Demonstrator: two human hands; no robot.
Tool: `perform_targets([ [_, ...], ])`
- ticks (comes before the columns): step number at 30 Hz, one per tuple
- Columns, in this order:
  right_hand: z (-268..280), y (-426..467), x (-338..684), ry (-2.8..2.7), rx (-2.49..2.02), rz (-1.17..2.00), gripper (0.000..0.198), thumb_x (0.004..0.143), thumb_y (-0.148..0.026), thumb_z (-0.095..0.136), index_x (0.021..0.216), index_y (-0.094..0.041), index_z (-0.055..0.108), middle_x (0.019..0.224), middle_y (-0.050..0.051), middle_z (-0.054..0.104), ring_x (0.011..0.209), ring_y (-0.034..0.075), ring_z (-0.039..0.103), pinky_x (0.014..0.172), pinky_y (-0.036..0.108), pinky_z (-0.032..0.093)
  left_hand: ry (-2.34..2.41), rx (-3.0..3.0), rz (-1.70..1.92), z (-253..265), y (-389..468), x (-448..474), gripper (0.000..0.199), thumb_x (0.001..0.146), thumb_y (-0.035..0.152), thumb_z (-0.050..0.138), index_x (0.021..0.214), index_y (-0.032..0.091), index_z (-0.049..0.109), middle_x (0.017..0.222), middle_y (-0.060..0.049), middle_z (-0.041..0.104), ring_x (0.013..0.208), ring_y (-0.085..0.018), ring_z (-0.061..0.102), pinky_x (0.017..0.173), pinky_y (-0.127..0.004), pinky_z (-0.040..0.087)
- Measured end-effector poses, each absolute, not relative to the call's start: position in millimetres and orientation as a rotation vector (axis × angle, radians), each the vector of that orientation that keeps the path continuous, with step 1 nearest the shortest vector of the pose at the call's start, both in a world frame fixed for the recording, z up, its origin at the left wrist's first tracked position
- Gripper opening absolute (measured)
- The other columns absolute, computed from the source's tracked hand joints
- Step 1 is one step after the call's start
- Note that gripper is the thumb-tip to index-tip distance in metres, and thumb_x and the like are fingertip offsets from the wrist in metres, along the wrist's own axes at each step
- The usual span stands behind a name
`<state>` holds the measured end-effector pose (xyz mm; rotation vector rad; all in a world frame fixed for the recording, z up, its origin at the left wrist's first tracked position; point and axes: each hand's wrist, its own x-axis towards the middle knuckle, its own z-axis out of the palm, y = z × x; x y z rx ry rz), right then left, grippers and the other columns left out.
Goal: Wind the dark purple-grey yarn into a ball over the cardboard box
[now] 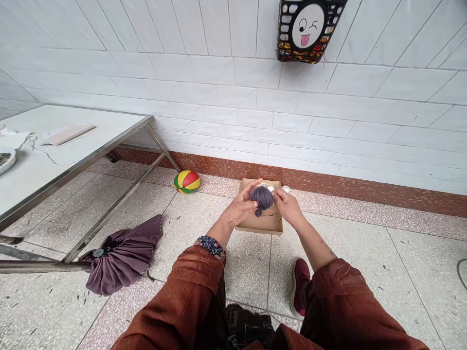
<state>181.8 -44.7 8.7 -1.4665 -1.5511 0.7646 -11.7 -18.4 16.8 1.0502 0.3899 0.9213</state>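
A dark grey-purple ball of yarn [262, 198] is held in my left hand [241, 208], its fingers curved round the left side. My right hand [288, 206] is at the ball's right side, thumb and fingers pinched together, seemingly on the yarn's strand, though the strand is hard to make out there. Below both hands a shallow cardboard box [260, 224] stands on the floor. A small dark yarn ball [258, 213] shows just under the large one, over the box. Something white and shiny lies behind the yarn, partly hidden.
A yellow, red and green ball [187, 182] rests on the floor near the wall. To the left are a metal-framed table [120, 127] and a purple cloth bundle [124, 257]. A black basket [308, 31] hangs on the tiled wall. My shoe [301, 287] is close to the box.
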Motion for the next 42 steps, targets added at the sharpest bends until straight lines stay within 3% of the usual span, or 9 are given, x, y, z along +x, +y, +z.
perform_targets([
  [8,20.2,-68.7,155.1,-2.080,-1.156,0.800,0.030,0.101,-0.040,0.044,0.084,-0.022,0.061,0.078,0.002,0.064,0.072,0.018,0.058,0.071,0.030,0.043,0.663,0.985,1.124,10.7,-4.7,-18.1,0.066,0.068,0.021,0.078,0.130,0.025,0.057,0.116,-0.005,0.061,0.105,-0.019,0.058,0.096,-0.035,0.045],
  [15,44.4,-68.5,169.3,-1.800,-1.154,0.743,0.026,0.098,-0.043,0.051,0.090,-0.023,0.066,0.085,0.003,0.068,0.078,0.019,0.062,0.074,0.031,0.047,0.767,1.380,0.866,3.4,-13.1,-15.7,0.083,0.059,0.013,0.081,0.136,0.025,0.053,0.114,-0.006,0.055,0.096,-0.018,0.056,0.083,-0.031,0.046],
  [20,31.3,-53.6,185.1,-1.569,-1.311,0.669,0.026,0.096,-0.043,0.050,0.086,-0.022,0.062,0.077,0.001,0.062,0.069,0.018,0.056,0.068,0.029,0.043,0.508,1.314,0.690,12.2,-23.9,-14.5,0.082,0.065,0.015,0.080,0.141,0.029,0.052,0.116,-0.006,0.056,0.102,-0.020,0.058,0.091,-0.034,0.045],
  [25,13.8,-49.0,185.7,-1.583,-1.517,0.682,0.025,0.095,-0.039,0.048,0.081,-0.022,0.060,0.066,-0.001,0.057,0.063,0.017,0.052,0.062,0.027,0.040,0.362,1.080,0.861,18.4,-22.8,-13.4,0.075,0.068,0.022,0.082,0.138,0.027,0.057,0.122,-0.008,0.061,0.112,-0.023,0.057,0.099,-0.035,0.043],
  [34,5.0,-67.2,161.0,-2.110,-1.263,0.742,0.023,0.100,-0.033,0.046,0.089,-0.022,0.063,0.085,0.003,0.068,0.077,0.019,0.062,0.074,0.030,0.046,0.652,0.987,1.101,10.4,-7.9,-14.3,0.056,0.066,0.019,0.082,0.119,0.022,0.063,0.117,-0.005,0.063,0.108,-0.019,0.059,0.099,-0.035,0.044],
  [42,38.1,-68.8,177.5,-1.802,-1.099,0.790,0.024,0.099,-0.040,0.052,0.091,-0.022,0.066,0.082,0.003,0.066,0.073,0.017,0.060,0.068,0.028,0.047,0.767,1.266,0.829,-1.7,-12.0,-9.9,0.076,0.060,0.019,0.084,0.130,0.024,0.055,0.118,-0.006,0.057,0.098,-0.018,0.061,0.091,-0.035,0.047],
])
